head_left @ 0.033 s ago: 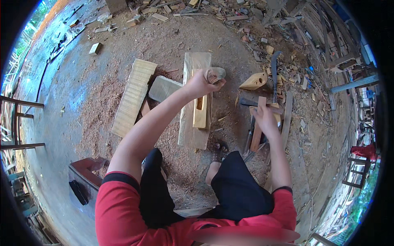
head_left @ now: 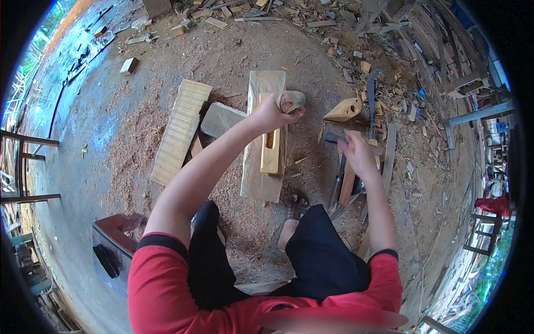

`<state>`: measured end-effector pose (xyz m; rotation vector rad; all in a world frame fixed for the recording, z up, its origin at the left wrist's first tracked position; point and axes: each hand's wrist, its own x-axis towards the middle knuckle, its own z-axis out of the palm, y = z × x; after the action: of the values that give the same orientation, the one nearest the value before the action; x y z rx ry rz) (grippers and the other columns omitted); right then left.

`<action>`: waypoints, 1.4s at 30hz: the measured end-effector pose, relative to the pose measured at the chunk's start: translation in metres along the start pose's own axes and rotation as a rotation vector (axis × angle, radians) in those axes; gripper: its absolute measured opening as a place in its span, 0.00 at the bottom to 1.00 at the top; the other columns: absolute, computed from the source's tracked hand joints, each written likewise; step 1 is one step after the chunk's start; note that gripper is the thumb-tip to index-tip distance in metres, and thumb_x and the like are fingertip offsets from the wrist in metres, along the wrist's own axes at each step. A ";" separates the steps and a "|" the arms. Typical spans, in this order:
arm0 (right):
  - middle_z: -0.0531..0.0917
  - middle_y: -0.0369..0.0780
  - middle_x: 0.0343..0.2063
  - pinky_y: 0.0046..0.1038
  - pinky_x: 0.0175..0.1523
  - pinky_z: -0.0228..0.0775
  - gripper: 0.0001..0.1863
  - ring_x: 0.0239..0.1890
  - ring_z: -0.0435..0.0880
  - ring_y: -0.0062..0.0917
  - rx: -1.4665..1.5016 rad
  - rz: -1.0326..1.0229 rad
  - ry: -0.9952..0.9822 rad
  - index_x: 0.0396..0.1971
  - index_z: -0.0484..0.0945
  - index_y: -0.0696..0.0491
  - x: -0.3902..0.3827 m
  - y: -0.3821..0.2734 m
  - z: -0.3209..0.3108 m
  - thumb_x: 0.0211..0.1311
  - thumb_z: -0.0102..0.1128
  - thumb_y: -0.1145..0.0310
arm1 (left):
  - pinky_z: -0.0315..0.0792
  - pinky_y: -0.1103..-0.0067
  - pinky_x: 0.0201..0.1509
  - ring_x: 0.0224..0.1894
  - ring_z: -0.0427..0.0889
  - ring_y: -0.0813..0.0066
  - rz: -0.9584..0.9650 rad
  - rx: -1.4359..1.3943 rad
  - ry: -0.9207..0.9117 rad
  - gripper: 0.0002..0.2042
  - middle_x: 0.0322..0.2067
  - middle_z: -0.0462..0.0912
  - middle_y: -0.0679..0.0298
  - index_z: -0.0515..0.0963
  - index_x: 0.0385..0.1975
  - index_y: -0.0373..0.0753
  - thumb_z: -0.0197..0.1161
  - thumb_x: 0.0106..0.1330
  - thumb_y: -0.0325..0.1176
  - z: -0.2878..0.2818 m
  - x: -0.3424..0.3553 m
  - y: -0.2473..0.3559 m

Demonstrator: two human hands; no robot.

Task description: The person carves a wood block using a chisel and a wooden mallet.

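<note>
While the left hand (head_left: 270,113) clasps a rounded wooden piece (head_left: 293,100) jutting rightward, I cannot tell if the right hand (head_left: 357,153) pinches anything.

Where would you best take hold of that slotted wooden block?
I'd probably grip the slotted wooden block across its long sides at its near end, from above: it lies lengthwise on a wider board, that end uncovered, the left hand over its far part.

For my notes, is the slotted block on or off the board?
On: the slotted block lies along the board, whose surface shows at either side.
</note>
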<state>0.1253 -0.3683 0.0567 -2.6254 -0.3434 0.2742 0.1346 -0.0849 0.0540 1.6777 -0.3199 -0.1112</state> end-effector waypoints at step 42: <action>0.72 0.31 0.15 0.18 0.24 0.59 0.14 0.18 0.66 0.12 0.322 -0.627 0.153 0.21 0.74 0.56 0.137 -0.155 0.013 0.49 0.64 0.60 | 0.56 0.67 0.60 0.61 0.57 0.55 -0.433 0.648 0.278 0.42 0.59 0.53 0.46 0.43 0.59 0.28 0.56 0.55 0.50 0.066 -0.084 -0.083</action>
<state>0.2221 -0.1908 0.1017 -2.0823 -0.9496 -0.0784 0.0498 -0.1169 -0.0459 2.3550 0.2552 -0.0987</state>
